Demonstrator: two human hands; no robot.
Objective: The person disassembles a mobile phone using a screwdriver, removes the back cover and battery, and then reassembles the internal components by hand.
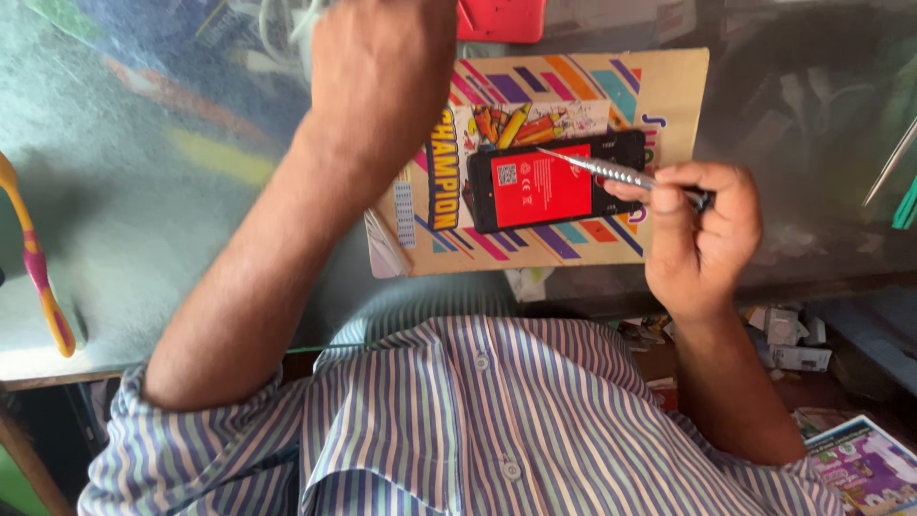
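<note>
Currently the right hand (702,234) is closed around a thin metal tool (611,174), fingers curled on its handle; the tool's tip rests over the red battery (542,184) of an opened black phone (557,182). The phone lies flat, back side up, on a colourful cardboard book (554,153), near the book's centre. The left hand (382,72) is raised beyond the book's left edge, seen from the back; whether it grips anything cannot be told. A red object (501,19) lies just past the book's far edge. A yellow-and-red handle (38,268) lies well to the book's left.
</note>
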